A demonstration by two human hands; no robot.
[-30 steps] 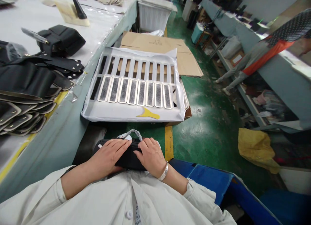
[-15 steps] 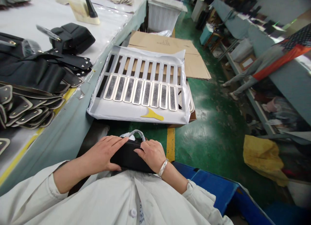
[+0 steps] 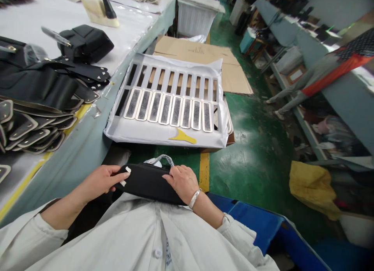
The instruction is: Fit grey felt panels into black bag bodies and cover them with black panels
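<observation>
A black bag (image 3: 149,184) lies across my lap, with a plastic-wrapped handle (image 3: 165,158) rising behind its top edge. At the bag's left end, my left hand (image 3: 106,180) grips the edge, its fingertips beside two small white tabs (image 3: 127,170). My right hand (image 3: 184,182) is closed over the bag's top right edge, near the base of the handle. Beyond the bag, a tray covered in white cloth (image 3: 140,135) holds a row of dark strips with pale borders (image 3: 175,112) and a yellow piece (image 3: 183,136).
On the left, a table (image 3: 140,23) carries black bags (image 3: 84,43) and stacked black flaps (image 3: 32,126). Cardboard (image 3: 238,74) lies behind the tray. A blue bin (image 3: 254,220) is at my right. A person (image 3: 309,80) stands at the far right.
My left hand has slid left from the middle of the bag to its left end, uncovering the black surface and the white tabs. My right hand has barely moved.
</observation>
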